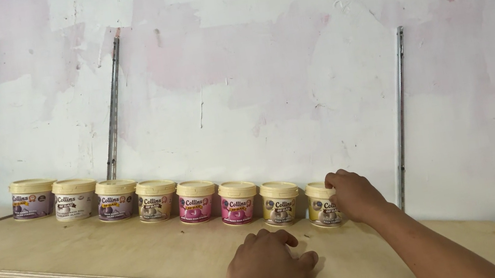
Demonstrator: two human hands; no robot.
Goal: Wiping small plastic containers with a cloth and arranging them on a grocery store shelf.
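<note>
While right hand [353, 195] grips end tub [323, 205] | left hand [271, 266] flat, empty, at shelf [115, 257] edge

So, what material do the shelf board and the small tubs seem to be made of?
Shelf board: likely plywood, pale and unfinished, with layered plies along its front edge. Small tubs: probably plastic, smooth cream lids and glossy printed labels; cannot be sure.

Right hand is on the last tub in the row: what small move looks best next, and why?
Probably nudge the rightmost tub back toward the wall. The right hand grips its side, it appears to sit slightly forward of its neighbour, while the left hand rests on the shelf.
</note>
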